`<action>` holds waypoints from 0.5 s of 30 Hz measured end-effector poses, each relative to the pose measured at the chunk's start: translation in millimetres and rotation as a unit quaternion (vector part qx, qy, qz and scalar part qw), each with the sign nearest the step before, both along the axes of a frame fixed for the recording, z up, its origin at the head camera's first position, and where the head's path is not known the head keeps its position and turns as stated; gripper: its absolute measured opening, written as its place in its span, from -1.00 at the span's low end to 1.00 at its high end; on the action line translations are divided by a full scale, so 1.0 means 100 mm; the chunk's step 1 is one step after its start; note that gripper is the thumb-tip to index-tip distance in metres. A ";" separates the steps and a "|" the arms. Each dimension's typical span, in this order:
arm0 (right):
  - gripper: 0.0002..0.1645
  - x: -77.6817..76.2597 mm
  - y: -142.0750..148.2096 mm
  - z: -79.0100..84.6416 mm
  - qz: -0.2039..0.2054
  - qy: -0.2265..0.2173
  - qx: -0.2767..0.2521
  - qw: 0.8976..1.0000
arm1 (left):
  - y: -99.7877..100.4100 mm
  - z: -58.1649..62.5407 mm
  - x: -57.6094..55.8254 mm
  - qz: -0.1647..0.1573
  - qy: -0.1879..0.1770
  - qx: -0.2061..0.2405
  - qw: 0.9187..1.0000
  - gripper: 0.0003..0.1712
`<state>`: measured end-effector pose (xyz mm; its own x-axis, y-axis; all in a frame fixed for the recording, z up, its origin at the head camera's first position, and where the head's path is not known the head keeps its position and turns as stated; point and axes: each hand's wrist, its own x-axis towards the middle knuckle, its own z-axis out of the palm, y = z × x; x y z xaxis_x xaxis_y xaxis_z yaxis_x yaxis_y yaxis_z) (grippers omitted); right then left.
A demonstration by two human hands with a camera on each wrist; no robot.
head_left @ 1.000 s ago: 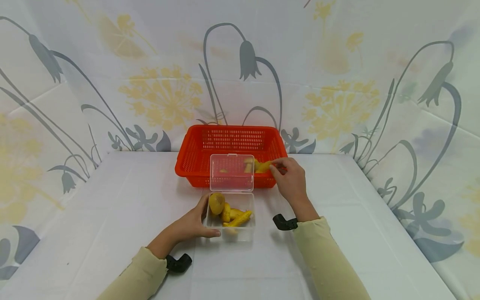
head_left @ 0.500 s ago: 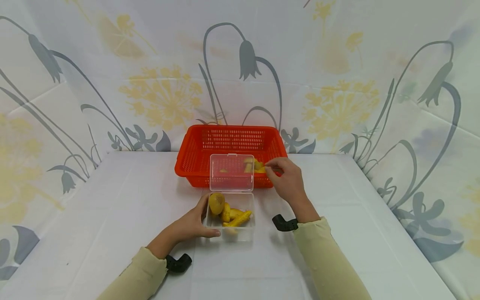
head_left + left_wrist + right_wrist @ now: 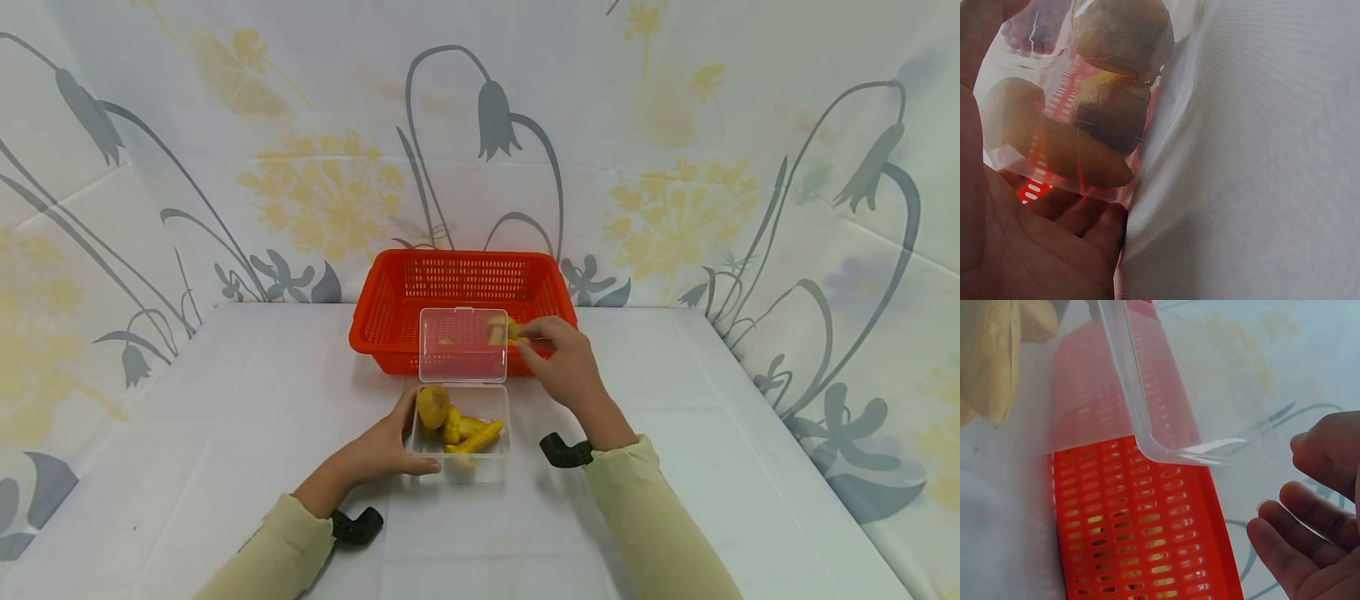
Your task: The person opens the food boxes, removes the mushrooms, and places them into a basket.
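My left hand [image 3: 378,450] grips the clear plastic box [image 3: 495,404] from its left side, thumb along the front and fingers round the far left corner. In the left wrist view its fingers [image 3: 1069,215] curl against the box wall. Inside lie a rounded brownish-yellow piece [image 3: 432,407] and several long yellow fruit-like pieces [image 3: 480,437]. My right hand [image 3: 566,358] hovers at the front right rim of the red basket [image 3: 375,321], fingertips beside yellow pieces [image 3: 513,332] in it. The right wrist view shows its fingers [image 3: 1282,550] loosely bent, with nothing between them.
The box's clear lid [image 3: 463,346] stands raised in front of the basket, and part of the basket's contents shows through it. A white cloth [image 3: 285,400] covers the table. Behind the basket hangs a flower-print curtain [image 3: 480,200].
My right hand has moved a little left along the basket's front rim. The long yellow piece at its fingertips a second ago now lies lower among the others. My left hand and the box stay put.
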<state>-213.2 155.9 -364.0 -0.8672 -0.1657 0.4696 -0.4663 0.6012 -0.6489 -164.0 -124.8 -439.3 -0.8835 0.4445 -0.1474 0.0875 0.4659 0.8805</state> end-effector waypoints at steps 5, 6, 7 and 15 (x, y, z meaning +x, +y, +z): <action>-0.80 0.03 -0.05 0.01 0.012 -0.016 0.017 1.000 | 0.00 0.00 0.00 0.000 0.001 -0.004 1.000 0.35; -0.79 0.04 -0.06 0.01 0.014 -0.018 0.020 1.000 | 0.00 0.00 0.00 0.000 0.001 -0.005 1.000 0.36; -0.79 0.04 -0.06 0.01 0.016 -0.019 0.024 0.999 | 0.00 0.00 0.00 0.000 0.002 -0.005 1.000 0.35; -0.75 0.10 -0.14 0.02 0.045 -0.022 0.041 0.998 | 0.00 0.00 0.00 -0.001 0.000 -0.006 1.000 0.36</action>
